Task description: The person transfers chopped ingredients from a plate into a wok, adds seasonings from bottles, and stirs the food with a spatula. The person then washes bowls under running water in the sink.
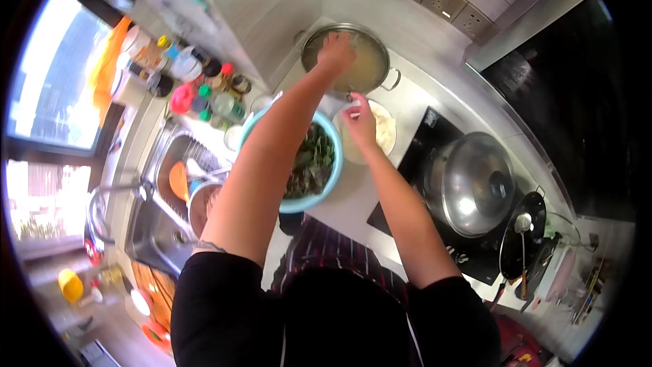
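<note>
My left hand [336,53] reaches over a wide steel pot [370,61] with cloudy, pale contents, its fingers curled downward inside the rim. What those fingers hold, if anything, is hidden beneath the hand. Just outside the pot's near rim is my right hand [360,121], its fingers bent together around a small whitish bit I cannot make out. Below and beside it lies a round plate [348,146] with a pale, doughy-looking food [386,132]. A light blue basin [335,180] of dark green leaves [316,163] stands under my left forearm.
On the right, a large domed steel lid [475,183] covers a pan on the black cooktop [413,163]. A black wok [516,251] holds a ladle [522,224]. Bottles and jars [204,98] crowd the left wall above the sink [159,231], where an orange spatula [178,180] lies.
</note>
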`<move>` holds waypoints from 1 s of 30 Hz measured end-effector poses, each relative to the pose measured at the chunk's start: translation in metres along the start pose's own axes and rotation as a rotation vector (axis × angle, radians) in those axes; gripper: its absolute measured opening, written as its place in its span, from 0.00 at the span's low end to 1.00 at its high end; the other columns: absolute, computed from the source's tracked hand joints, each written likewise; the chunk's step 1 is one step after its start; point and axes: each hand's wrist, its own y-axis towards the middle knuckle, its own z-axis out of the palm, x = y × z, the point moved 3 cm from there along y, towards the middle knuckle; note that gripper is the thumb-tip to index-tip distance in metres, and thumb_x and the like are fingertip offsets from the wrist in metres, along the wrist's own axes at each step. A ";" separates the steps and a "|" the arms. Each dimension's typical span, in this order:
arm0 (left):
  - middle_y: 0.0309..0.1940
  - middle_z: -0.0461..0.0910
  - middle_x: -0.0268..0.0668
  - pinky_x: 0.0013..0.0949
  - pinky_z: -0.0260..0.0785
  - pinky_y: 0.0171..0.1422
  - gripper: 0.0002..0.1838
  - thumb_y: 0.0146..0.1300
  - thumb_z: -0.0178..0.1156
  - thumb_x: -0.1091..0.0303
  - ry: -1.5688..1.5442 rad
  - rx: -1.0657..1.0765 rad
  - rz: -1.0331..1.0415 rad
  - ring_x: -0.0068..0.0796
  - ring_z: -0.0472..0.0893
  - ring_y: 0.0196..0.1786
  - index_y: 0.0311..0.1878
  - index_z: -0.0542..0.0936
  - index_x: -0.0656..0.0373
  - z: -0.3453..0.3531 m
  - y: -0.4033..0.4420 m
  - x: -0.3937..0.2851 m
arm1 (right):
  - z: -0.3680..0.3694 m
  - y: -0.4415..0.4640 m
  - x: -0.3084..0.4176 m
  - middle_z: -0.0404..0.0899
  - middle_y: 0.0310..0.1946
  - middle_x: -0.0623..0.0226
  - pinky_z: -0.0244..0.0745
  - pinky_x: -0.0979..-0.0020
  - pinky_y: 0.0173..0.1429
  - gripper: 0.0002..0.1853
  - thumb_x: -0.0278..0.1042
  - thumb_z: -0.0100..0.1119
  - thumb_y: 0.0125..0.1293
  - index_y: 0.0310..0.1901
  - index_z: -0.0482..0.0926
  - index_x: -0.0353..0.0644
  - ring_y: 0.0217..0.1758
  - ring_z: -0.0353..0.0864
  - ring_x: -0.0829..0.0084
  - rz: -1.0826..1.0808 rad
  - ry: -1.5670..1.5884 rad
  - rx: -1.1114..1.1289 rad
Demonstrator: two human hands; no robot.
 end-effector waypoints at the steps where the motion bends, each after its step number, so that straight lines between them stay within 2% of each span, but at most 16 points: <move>1: 0.53 0.76 0.47 0.43 0.71 0.59 0.19 0.56 0.61 0.62 0.078 0.077 -0.006 0.45 0.73 0.61 0.51 0.80 0.55 0.005 0.013 -0.002 | 0.004 0.007 -0.002 0.81 0.34 0.67 0.74 0.69 0.39 0.23 0.35 0.64 0.58 0.56 0.72 0.51 0.31 0.80 0.72 -0.017 0.002 -0.003; 2: 0.53 0.77 0.46 0.43 0.72 0.58 0.20 0.57 0.61 0.61 0.153 0.173 -0.026 0.44 0.73 0.61 0.53 0.79 0.55 0.016 0.013 0.000 | 0.007 0.003 -0.008 0.81 0.34 0.67 0.74 0.69 0.39 0.22 0.35 0.65 0.58 0.55 0.73 0.52 0.31 0.79 0.72 -0.012 -0.001 0.007; 5: 0.52 0.79 0.43 0.42 0.73 0.57 0.18 0.59 0.60 0.60 0.280 0.425 0.140 0.43 0.77 0.58 0.52 0.80 0.53 0.032 0.038 0.021 | 0.013 0.009 -0.008 0.81 0.34 0.68 0.73 0.69 0.37 0.18 0.35 0.67 0.57 0.50 0.77 0.52 0.28 0.77 0.73 0.046 -0.021 -0.037; 6: 0.52 0.79 0.42 0.42 0.74 0.54 0.15 0.62 0.57 0.59 0.251 0.381 0.162 0.43 0.81 0.51 0.47 0.82 0.54 0.029 0.042 0.023 | 0.013 0.011 -0.009 0.81 0.32 0.68 0.72 0.71 0.36 0.14 0.34 0.66 0.58 0.47 0.78 0.48 0.26 0.75 0.74 0.021 -0.025 -0.077; 9: 0.49 0.81 0.42 0.42 0.75 0.51 0.14 0.63 0.55 0.57 0.334 0.042 0.460 0.45 0.82 0.46 0.45 0.83 0.53 -0.004 0.039 0.034 | 0.013 0.020 -0.016 0.80 0.29 0.70 0.71 0.73 0.35 0.10 0.34 0.65 0.61 0.43 0.79 0.44 0.26 0.74 0.77 0.113 0.082 -0.200; 12: 0.47 0.82 0.42 0.41 0.76 0.46 0.17 0.64 0.56 0.57 -0.507 0.095 -0.093 0.40 0.83 0.42 0.50 0.80 0.56 -0.012 0.057 0.081 | 0.010 0.044 -0.024 0.80 0.29 0.68 0.71 0.73 0.37 0.10 0.35 0.64 0.63 0.40 0.79 0.39 0.27 0.75 0.76 0.019 0.192 -0.445; 13: 0.46 0.82 0.41 0.40 0.77 0.45 0.17 0.65 0.56 0.57 -0.676 0.105 -0.178 0.38 0.83 0.42 0.51 0.79 0.58 -0.024 0.048 0.079 | 0.006 0.052 -0.026 0.80 0.28 0.68 0.72 0.73 0.37 0.10 0.36 0.63 0.64 0.39 0.80 0.38 0.27 0.75 0.76 -0.018 0.227 -0.526; 15: 0.45 0.82 0.41 0.38 0.77 0.43 0.18 0.67 0.56 0.57 -1.005 0.118 -0.353 0.35 0.83 0.41 0.52 0.78 0.60 -0.067 0.007 0.068 | -0.007 0.067 -0.019 0.81 0.29 0.65 0.72 0.72 0.38 0.13 0.37 0.62 0.65 0.42 0.80 0.35 0.29 0.76 0.74 0.022 0.145 -0.521; 17: 0.42 0.81 0.39 0.35 0.78 0.41 0.16 0.69 0.54 0.62 -1.127 0.104 -0.270 0.33 0.82 0.42 0.52 0.77 0.63 -0.080 -0.025 0.074 | -0.020 0.072 -0.005 0.83 0.32 0.61 0.74 0.67 0.40 0.14 0.43 0.57 0.68 0.45 0.81 0.43 0.34 0.82 0.66 0.049 -0.073 -0.465; 19: 0.45 0.80 0.39 0.37 0.77 0.43 0.19 0.69 0.52 0.63 -1.418 0.134 -0.375 0.35 0.82 0.44 0.59 0.72 0.62 -0.090 -0.060 0.076 | -0.035 0.071 0.023 0.84 0.34 0.59 0.75 0.64 0.42 0.14 0.46 0.53 0.70 0.46 0.82 0.49 0.37 0.83 0.61 0.080 -0.346 -0.353; 20: 0.47 0.79 0.38 0.37 0.77 0.43 0.20 0.69 0.52 0.62 -1.470 0.149 -0.408 0.35 0.81 0.45 0.61 0.70 0.61 -0.092 -0.075 0.079 | -0.043 0.065 0.042 0.83 0.37 0.58 0.76 0.60 0.43 0.13 0.46 0.49 0.71 0.45 0.83 0.55 0.40 0.82 0.57 0.027 -0.486 -0.286; 22: 0.50 0.77 0.38 0.39 0.77 0.44 0.23 0.69 0.51 0.61 -1.578 0.179 -0.472 0.36 0.80 0.47 0.64 0.67 0.58 -0.087 -0.099 0.091 | -0.053 0.058 0.050 0.83 0.36 0.58 0.76 0.61 0.43 0.13 0.45 0.49 0.71 0.45 0.83 0.55 0.40 0.83 0.57 -0.052 -0.419 -0.330; 24: 0.53 0.76 0.38 0.38 0.77 0.44 0.23 0.70 0.51 0.57 -1.432 0.237 -0.258 0.37 0.79 0.49 0.64 0.66 0.54 -0.052 -0.118 0.130 | -0.061 0.052 0.053 0.84 0.35 0.60 0.76 0.64 0.43 0.13 0.43 0.49 0.72 0.46 0.82 0.51 0.38 0.84 0.60 -0.072 -0.314 -0.355; 26: 0.54 0.76 0.37 0.35 0.77 0.45 0.22 0.70 0.50 0.48 -1.668 0.320 -0.747 0.39 0.79 0.50 0.61 0.68 0.49 -0.069 -0.134 0.112 | -0.057 0.059 0.026 0.84 0.33 0.60 0.76 0.67 0.38 0.13 0.42 0.49 0.73 0.45 0.82 0.46 0.33 0.83 0.66 -0.055 -0.126 -0.374; 30: 0.55 0.75 0.36 0.32 0.75 0.46 0.24 0.69 0.50 0.43 -1.746 0.301 -0.809 0.37 0.78 0.50 0.58 0.69 0.48 -0.070 -0.159 0.114 | -0.051 0.064 0.002 0.82 0.28 0.63 0.71 0.75 0.29 0.14 0.39 0.48 0.74 0.44 0.79 0.38 0.24 0.76 0.79 0.102 0.368 -0.448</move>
